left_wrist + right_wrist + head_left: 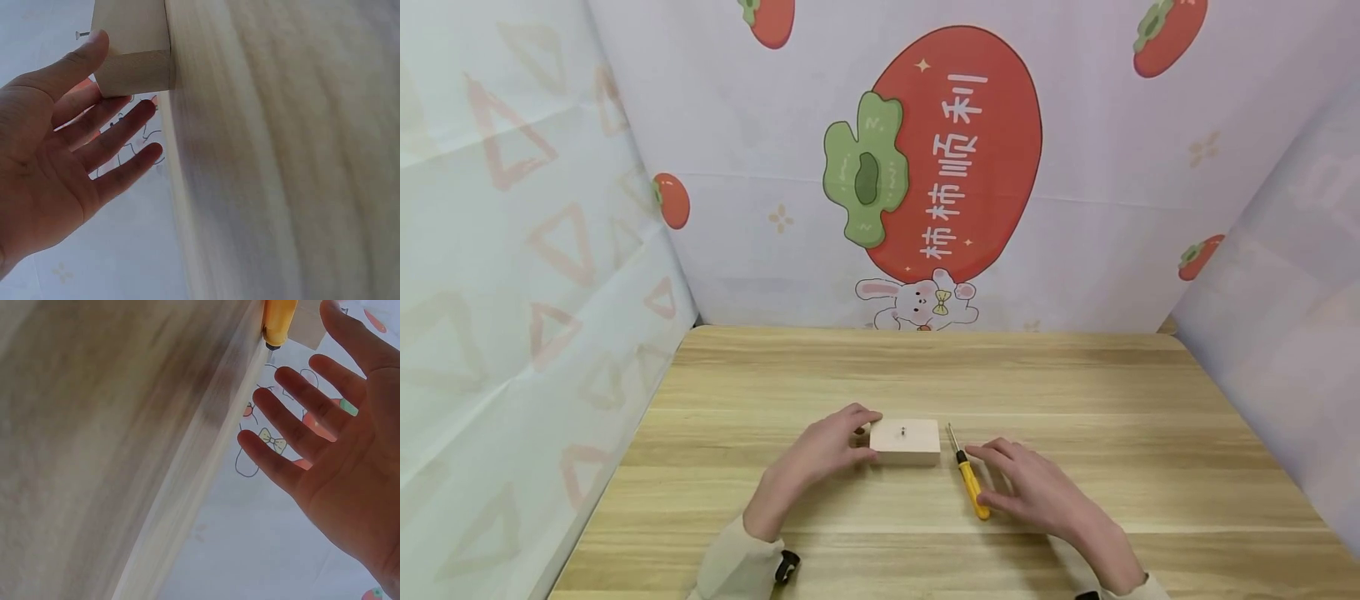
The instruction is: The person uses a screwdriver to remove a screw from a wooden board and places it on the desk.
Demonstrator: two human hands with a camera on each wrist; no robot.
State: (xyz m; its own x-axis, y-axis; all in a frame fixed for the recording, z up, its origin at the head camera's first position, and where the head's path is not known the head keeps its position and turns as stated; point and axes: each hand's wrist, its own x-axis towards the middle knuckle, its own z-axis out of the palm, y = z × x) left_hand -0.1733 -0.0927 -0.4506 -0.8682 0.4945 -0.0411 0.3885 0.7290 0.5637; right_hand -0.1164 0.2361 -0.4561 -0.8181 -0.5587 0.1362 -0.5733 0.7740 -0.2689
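Note:
A pale wooden block [906, 446] lies on the table, with a small screw [82, 35] standing up from its top face. My left hand [831, 446] holds the block's left end between thumb and index finger, thumb at the near side and index at the far corner. The other left fingers are spread beside the end. To the right of the block lies a screwdriver [970, 483] with a yellow handle and its metal tip pointing away from me. Over the handle, my right hand [1030, 487] hovers with fingers apart and loosely bent, thumb close to the handle.
The wood-grain table [775, 375] runs back to a wall sheet [760, 275] printed with persimmons and a rabbit. White sheets also hang along the left [550, 275] and right [1285, 275] sides.

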